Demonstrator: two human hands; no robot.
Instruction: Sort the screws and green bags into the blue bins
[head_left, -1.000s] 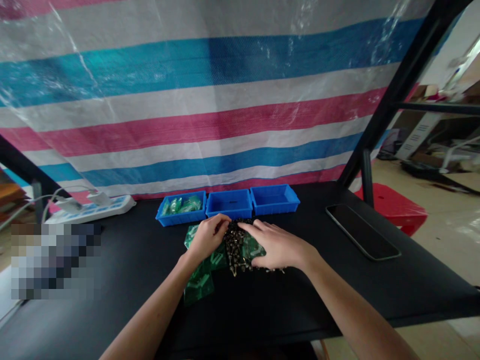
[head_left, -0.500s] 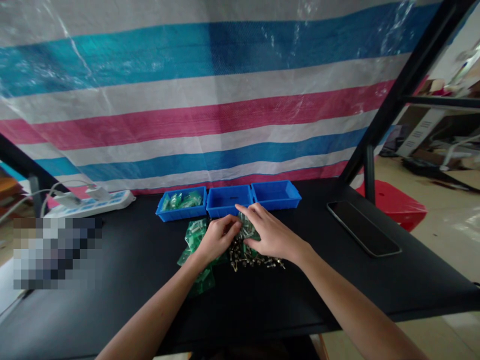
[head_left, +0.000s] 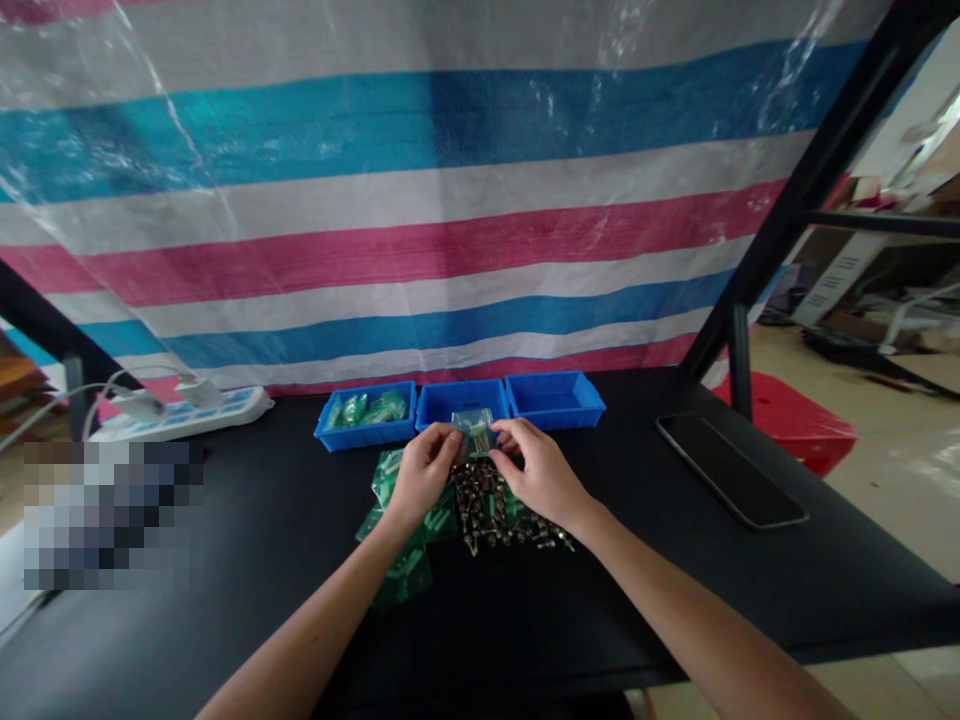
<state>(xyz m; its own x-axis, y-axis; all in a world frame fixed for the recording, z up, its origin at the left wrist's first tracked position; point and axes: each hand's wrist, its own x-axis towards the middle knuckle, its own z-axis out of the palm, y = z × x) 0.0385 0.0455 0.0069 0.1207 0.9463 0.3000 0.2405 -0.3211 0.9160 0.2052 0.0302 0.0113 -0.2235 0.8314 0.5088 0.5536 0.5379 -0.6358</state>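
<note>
Between my hands is a small clear plastic bag (head_left: 475,434) with pale, slim pieces inside. My left hand (head_left: 422,468) pinches its left edge between thumb and fingers. On the opposite edge, my right hand (head_left: 541,468) is closed on the bag too. Below lies a pile of small metal parts (head_left: 480,505), dark and brassy, with bits of green among them; their exact kind is too small to tell. Green plastic bags (head_left: 405,565) lie heaped to the left of the pile, partly hidden by my left hand and forearm.
Three blue bins stand in a row behind my hands: the left bin (head_left: 367,433) holds green bags, then the middle bin (head_left: 442,392) and right bin (head_left: 559,400). A power strip (head_left: 225,405) lies left, a phone (head_left: 727,470) right. A striped sheet (head_left: 420,240) hangs behind.
The small bag has come up off the pile and is now stretched between both hands, which have drawn apart slightly. More of the metal parts shows. The view has tilted up a little.
</note>
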